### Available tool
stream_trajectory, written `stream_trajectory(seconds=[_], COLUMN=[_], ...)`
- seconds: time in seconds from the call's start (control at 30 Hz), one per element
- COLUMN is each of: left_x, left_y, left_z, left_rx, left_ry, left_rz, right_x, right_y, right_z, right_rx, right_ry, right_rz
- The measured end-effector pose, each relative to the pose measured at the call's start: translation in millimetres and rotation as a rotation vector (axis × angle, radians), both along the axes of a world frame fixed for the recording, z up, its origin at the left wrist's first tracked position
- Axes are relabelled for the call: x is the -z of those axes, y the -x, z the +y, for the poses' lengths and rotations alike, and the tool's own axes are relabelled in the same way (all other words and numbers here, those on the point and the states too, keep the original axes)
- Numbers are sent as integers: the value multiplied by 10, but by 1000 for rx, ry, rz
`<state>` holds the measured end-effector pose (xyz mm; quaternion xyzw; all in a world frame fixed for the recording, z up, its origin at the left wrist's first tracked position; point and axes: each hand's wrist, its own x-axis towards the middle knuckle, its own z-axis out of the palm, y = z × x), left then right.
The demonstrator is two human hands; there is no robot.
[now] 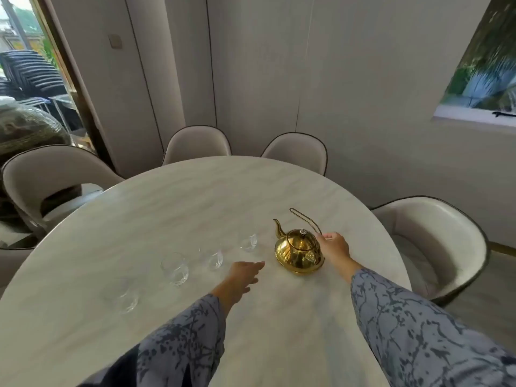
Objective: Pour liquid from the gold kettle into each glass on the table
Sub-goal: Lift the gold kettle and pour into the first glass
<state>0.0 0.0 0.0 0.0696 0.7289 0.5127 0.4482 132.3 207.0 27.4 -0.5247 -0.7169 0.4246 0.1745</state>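
Observation:
A gold kettle (298, 251) stands on the white marble table (181, 208), spout pointing away to the left, its wire handle tipped back. My right hand (333, 247) is at the kettle's right side, fingers touching the base of the handle. Several clear glasses stand in a diagonal row left of the kettle: one nearest it (249, 242), one further left (213, 258), a third (175, 268) and another nearest me (125, 296). My left hand (243, 275) hovers flat over the table between the glasses and the kettle, fingers apart and holding nothing.
Beige chairs ring the round table: two at the far side (198, 143) (297, 150), one at the left (50, 177), one at the right (435, 241). The table's right edge lies close behind the kettle.

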Motion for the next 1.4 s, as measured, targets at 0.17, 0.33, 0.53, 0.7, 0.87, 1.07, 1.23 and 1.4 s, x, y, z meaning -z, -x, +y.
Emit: stream_trajectory(seconds=[0.17, 0.33, 0.53, 0.7, 0.87, 1.07, 1.23, 1.4], left_x=[122, 325, 567, 702, 752, 765, 715, 567], left_y=[29, 103, 175, 161, 116, 87, 56, 74], left_z=[411, 851, 1287, 1516, 1611, 1655, 1611, 1538], left_rx=[37, 34, 21, -14, -41, -78, -169, -180], left_ry=[38, 118, 190, 197, 165, 80, -22, -94], left_rz=[-41, -40, -84, -125, -210, -285, -337, -376], right_x=[76, 219, 363, 417, 498, 446, 232, -49], right_y=[210, 454, 593, 648, 658, 620, 597, 714], right_z=[326, 622, 833, 864, 839, 724, 644, 617], right_rx=[9, -92, -194, -155, -97, -84, -99, -193], right_ry=[45, 6, 145, 267, 272, 213, 181, 117], right_rz=[16, 21, 50, 84, 192, 280, 335, 297])
